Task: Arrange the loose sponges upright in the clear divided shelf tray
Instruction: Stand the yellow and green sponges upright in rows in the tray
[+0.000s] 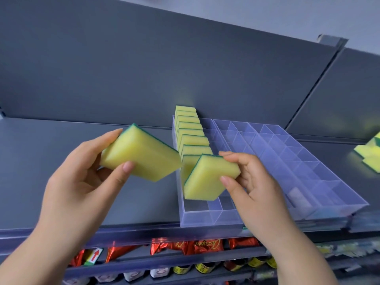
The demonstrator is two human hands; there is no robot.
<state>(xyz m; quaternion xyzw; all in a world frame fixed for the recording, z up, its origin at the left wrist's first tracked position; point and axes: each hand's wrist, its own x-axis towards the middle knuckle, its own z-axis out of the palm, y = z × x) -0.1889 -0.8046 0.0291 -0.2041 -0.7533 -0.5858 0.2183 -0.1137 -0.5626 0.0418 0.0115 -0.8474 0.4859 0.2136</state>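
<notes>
A clear divided tray [209, 220] sits on the grey shelf. Its leftmost column holds several yellow sponges [190, 128] with green backs, standing upright in a row from the back wall toward me. My left hand [82, 175] grips one yellow-and-green sponge [141, 155] in the air, left of the tray. My right hand [253, 182] pinches a second sponge [207, 179] by its right edge. That sponge is tilted, and its lower end dips into the left column just in front of the row.
The tray's other columns [287, 153] to the right stand without sponges. A loose pile of sponges [370, 155] lies at the far right of the shelf. Below the shelf edge [123, 229] hang red snack packets [185, 246] and bottles.
</notes>
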